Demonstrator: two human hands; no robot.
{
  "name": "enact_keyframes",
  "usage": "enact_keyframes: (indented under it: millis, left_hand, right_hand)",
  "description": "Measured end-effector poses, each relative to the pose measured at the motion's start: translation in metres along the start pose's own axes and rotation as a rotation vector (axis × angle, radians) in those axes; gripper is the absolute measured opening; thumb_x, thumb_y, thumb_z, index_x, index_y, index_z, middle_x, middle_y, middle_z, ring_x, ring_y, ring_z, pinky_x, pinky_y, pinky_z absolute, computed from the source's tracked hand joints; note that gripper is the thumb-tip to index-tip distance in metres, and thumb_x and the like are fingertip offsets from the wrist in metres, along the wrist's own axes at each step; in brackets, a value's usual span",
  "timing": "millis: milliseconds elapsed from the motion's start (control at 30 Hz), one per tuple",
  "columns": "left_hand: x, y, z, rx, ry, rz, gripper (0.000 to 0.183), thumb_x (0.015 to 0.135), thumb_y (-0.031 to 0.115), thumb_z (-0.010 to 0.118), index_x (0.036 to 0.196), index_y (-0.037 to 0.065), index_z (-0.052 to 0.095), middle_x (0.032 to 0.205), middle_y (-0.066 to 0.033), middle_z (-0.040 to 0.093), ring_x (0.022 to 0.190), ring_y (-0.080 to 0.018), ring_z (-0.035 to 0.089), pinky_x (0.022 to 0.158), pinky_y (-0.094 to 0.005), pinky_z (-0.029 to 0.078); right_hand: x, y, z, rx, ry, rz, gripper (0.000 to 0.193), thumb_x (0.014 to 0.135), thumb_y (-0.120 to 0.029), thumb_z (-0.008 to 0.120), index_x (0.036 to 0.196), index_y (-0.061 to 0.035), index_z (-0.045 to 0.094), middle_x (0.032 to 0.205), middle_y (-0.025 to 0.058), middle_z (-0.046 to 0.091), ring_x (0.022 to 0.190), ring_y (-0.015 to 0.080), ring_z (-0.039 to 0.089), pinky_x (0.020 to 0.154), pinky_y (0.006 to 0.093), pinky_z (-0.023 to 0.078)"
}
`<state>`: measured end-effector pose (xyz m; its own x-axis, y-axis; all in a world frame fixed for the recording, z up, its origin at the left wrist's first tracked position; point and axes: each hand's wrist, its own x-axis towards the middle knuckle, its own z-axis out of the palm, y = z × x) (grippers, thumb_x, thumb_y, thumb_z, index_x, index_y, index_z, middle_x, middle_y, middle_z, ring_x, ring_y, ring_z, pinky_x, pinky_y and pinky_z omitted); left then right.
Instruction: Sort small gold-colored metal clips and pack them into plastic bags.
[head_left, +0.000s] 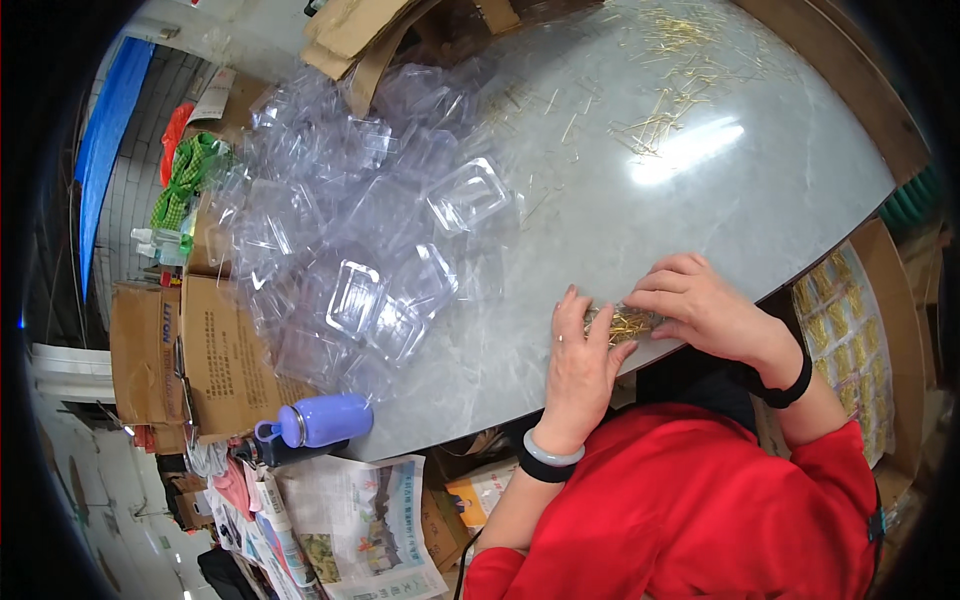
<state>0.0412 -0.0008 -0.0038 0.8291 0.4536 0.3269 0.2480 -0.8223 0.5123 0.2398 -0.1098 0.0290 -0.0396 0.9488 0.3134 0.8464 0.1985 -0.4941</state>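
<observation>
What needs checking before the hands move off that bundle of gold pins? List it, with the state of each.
1. Left hand flat on the gold pins: ok.
2. Right hand covers the bundle's far side: ok.
3. Bundle lies on the grey table, near its edge: ok.
4. Pin ends lined up: cannot tell, hands hide them.
5. Clear plastic trays within view to the left: ok.
6. Loose pins scattered across the far table: not ok.

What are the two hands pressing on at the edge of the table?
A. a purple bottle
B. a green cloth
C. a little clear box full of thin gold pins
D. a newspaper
C. The left hand and the right hand both rest on a small clear box of gold pins at the near edge of the grey table.
</observation>
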Motion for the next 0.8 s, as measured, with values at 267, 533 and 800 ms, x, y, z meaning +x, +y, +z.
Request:
enact_keyframes:
  millis: [267,533,800]
  left_hand:
    - [-0.005,-0.003,0.003,-0.036,0.047,-0.032,0.067,0.089,0.011,0.076,0.145,-0.001,0.043,0.142,-0.0276,0.046,0.135,-0.0496,0.043,0.109,-0.0521,0.043]
    - [-0.005,-0.008,0.005,-0.032,0.017,-0.03,0.06,0.089,-0.002,0.067,0.143,-0.008,0.041,0.146,-0.03,0.041,0.136,-0.0508,0.042,0.11,-0.0511,0.042]
    - [-0.006,-0.003,0.001,-0.164,0.032,-0.084,0.081,0.092,-0.004,0.063,0.159,-0.003,0.017,0.148,-0.0313,0.038,0.137,-0.0494,0.042,0.112,-0.0507,0.04]
  right_hand:
    - [0.008,-0.004,0.029,0.121,0.108,0.094,0.05,0.078,-0.001,0.075,0.126,-0.0012,0.061,0.125,0.0141,0.063,0.116,0.0357,0.057,0.097,0.0439,0.049]
    - [0.005,-0.04,0.051,0.223,0.122,0.108,0.06,0.087,0.009,0.059,0.144,0.0104,0.041,0.153,0.0315,0.038,0.146,0.049,0.034,0.118,0.0497,0.036]
    - [0.018,-0.015,0.033,0.021,-0.029,-0.064,0.053,0.087,-0.006,0.068,0.136,0.0058,0.052,0.14,0.0221,0.055,0.134,0.0385,0.05,0.112,0.0436,0.044]
